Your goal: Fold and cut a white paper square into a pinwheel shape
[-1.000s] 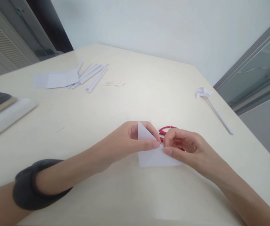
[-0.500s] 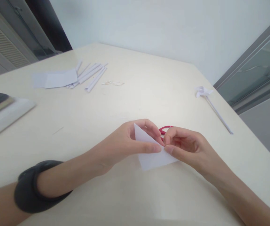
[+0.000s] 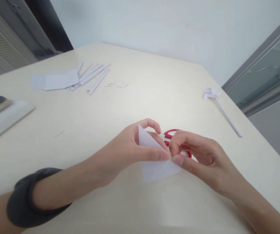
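Lifted slightly, paper [image 3: 155, 169] pinched between both hands [image 3: 169, 152] above bare table [image 3: 140, 97].

The left hand [image 3: 132, 148] and the right hand [image 3: 198, 156] pinch one white paper sheet [image 3: 155, 167] together, one corner folded up. Red scissors [image 3: 172, 135] lie just behind on the cream table [image 3: 140, 97]. Rolled paper sticks [image 3: 94, 76] and a paper pinwheel [image 3: 211, 93] lie well apart.

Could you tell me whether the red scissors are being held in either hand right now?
No, the red scissors lie on the table behind the hands, while the left hand and right hand pinch a white paper.
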The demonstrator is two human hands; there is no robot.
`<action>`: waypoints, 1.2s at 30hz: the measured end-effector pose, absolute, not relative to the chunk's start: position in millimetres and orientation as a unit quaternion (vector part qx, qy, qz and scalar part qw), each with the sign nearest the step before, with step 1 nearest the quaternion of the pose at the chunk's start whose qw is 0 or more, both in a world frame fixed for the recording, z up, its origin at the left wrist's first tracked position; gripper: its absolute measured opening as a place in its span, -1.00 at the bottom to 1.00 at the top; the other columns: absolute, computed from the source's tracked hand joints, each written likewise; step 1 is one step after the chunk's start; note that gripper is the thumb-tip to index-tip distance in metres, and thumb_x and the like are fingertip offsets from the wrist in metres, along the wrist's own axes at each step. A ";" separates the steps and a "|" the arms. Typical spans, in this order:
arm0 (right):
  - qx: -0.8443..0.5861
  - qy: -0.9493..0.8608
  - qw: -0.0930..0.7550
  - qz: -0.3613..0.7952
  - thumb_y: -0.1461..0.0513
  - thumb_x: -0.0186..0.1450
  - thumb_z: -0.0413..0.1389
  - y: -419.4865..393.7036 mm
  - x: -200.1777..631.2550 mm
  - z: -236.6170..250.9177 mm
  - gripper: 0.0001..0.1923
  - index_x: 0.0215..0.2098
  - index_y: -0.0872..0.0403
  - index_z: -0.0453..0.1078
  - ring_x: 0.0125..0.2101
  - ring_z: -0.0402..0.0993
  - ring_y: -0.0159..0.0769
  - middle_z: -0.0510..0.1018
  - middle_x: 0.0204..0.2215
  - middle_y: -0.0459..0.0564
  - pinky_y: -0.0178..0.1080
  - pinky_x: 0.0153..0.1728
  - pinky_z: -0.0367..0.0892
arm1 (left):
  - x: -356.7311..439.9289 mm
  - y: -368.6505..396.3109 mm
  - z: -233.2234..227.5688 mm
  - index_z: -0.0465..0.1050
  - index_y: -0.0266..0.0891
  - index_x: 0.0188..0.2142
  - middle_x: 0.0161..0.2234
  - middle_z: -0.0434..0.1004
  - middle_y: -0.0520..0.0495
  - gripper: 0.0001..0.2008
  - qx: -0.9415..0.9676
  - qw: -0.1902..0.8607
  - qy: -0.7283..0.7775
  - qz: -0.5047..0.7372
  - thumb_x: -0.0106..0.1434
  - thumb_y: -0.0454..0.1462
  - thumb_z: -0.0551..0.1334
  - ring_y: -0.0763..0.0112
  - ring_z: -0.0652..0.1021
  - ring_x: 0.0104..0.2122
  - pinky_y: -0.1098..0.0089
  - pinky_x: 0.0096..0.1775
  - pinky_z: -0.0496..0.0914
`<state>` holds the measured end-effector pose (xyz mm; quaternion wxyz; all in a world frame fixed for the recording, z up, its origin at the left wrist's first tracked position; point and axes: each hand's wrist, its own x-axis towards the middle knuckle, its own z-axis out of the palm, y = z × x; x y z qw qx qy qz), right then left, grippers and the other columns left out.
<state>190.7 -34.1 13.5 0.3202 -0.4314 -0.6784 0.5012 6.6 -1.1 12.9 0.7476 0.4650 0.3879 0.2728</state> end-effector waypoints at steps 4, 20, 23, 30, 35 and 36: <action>-0.459 -0.673 0.312 0.488 0.29 0.28 0.07 -32.7 197.1 20.0 -0.91 -0.41 0.04 0.30 -0.40 0.25 -0.36 0.35 -0.43 -0.11 -0.30 -0.39 0.15 | 4.6 2.0 16.7 0.22 -0.17 -0.39 -0.53 0.42 0.14 -0.70 0.465 0.734 0.392 0.301 -0.03 -0.36 0.35 0.50 0.40 -0.52 0.50 -0.49 0.26; -0.482 -0.631 0.311 0.523 0.26 0.27 0.08 -27.0 194.9 17.4 -0.92 -0.39 0.05 0.29 -0.35 0.31 -0.34 0.36 -0.38 -0.08 -0.30 -0.39 0.21 | 6.4 3.7 15.9 0.24 -0.15 -0.32 -0.44 0.45 0.13 -0.73 0.451 0.717 0.408 0.342 0.05 -0.39 0.30 0.51 0.42 -0.49 0.51 -0.46 0.26; -0.494 -0.630 0.314 0.511 0.29 0.28 0.06 -26.7 192.7 16.0 -0.91 -0.41 0.07 0.29 -0.41 0.29 -0.38 0.37 -0.39 -0.08 -0.31 -0.40 0.20 | 6.3 2.3 15.6 0.31 -0.16 -0.32 -0.42 0.45 0.11 -0.74 0.468 0.700 0.420 0.338 0.01 -0.36 0.33 0.49 0.43 -0.49 0.49 -0.45 0.26; -0.485 -0.635 0.334 0.500 0.26 0.27 0.09 -27.4 190.4 5.1 -0.93 -0.39 0.06 0.32 -0.37 0.30 -0.39 0.40 -0.35 -0.09 -0.33 -0.37 0.21 | 8.6 0.3 15.6 0.34 -0.17 -0.37 -0.46 0.47 0.10 -0.75 0.502 0.666 0.447 0.324 -0.04 -0.40 0.33 0.44 0.42 -0.47 0.48 -0.44 0.23; -0.490 -0.649 0.331 0.480 0.26 0.27 0.09 -28.9 189.1 0.7 -0.91 -0.41 0.05 0.31 -0.39 0.27 -0.42 0.38 -0.38 -0.12 -0.35 -0.38 0.18 | 8.2 -0.3 17.9 0.32 -0.16 -0.36 -0.50 0.46 0.14 -0.72 0.495 0.662 0.468 0.312 -0.07 -0.43 0.32 0.48 0.41 -0.54 0.51 -0.50 0.22; -0.493 -0.650 0.329 0.476 0.26 0.27 0.09 -29.4 189.4 1.2 -0.90 -0.42 0.05 0.31 -0.41 0.26 -0.42 0.38 -0.39 -0.13 -0.35 -0.39 0.18 | 7.3 -0.2 19.0 0.31 -0.15 -0.34 -0.51 0.46 0.15 -0.69 0.488 0.668 0.468 0.310 -0.07 -0.43 0.33 0.49 0.42 -0.55 0.51 -0.51 0.24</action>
